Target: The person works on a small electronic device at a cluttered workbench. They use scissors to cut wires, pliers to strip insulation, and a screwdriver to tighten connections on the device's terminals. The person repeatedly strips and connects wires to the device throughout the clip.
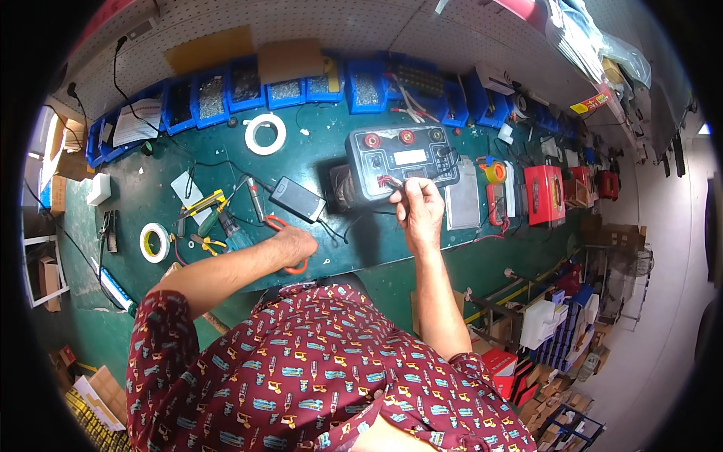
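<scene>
A black box-shaped electrical device (410, 175) stands tilted on the bench, its face toward me. Its panel carries red round terminals, a white label and a small opening with thin red wires (388, 181). My right hand (419, 213) is closed in a pinch on these wires at the panel's lower edge; the exact wire ends are hidden by the fingers. To the left, near the bench's front edge, my left hand (296, 244) is closed around orange-handled scissors (300, 268). Part of the handles shows above and below the hand; the blades cannot be made out.
A black power adapter (297, 199) with its cable lies between the hands. Farther left are tape rolls (265, 134), a yellow cutter (203, 203) and pliers (208, 243). Blue parts bins (212, 99) line the back. A grey plate (462, 197) and red box (544, 195) stand right.
</scene>
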Available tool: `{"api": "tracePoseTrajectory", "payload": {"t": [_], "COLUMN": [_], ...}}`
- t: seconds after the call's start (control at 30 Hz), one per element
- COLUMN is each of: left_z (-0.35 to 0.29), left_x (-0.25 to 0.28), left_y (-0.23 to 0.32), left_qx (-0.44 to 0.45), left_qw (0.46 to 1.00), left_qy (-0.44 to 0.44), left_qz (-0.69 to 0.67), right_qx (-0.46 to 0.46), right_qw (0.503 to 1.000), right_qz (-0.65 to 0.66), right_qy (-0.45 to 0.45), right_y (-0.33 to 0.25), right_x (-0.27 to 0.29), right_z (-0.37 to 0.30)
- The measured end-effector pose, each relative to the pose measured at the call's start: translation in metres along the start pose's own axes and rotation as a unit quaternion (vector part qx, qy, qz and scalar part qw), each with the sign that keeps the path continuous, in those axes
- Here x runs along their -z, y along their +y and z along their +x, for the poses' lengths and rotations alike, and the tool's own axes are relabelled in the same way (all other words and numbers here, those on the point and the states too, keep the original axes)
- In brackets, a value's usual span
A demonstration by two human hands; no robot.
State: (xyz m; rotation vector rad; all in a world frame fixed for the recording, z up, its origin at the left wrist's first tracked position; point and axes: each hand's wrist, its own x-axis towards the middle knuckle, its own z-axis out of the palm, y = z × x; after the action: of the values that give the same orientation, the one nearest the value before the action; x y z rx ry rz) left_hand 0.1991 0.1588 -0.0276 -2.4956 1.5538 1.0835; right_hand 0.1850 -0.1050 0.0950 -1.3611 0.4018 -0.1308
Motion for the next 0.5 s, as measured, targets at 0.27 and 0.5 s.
{"api": "tracePoseTrajectory", "payload": {"t": [0.27,0.5], "left_z": [-0.011,0.003], "left_x": [-0.003,0.165], "left_y": [0.006,0.029], "left_qx": [-0.012,-0.084], "left_qw": [0.989,0.776], "left_qy": [0.1,0.57], "left_qz": [-0.111,-0.258], "right_qx": [-0.011,-0.021], "right_qw": [1.0,0.999], "right_qz": [-0.007,-0.022], "right_qy": [-0.004,0.011], "right_y": [-0.003,-0.006], "right_x": [0.001,-0.002], "right_z": [0.003,0.001]}}
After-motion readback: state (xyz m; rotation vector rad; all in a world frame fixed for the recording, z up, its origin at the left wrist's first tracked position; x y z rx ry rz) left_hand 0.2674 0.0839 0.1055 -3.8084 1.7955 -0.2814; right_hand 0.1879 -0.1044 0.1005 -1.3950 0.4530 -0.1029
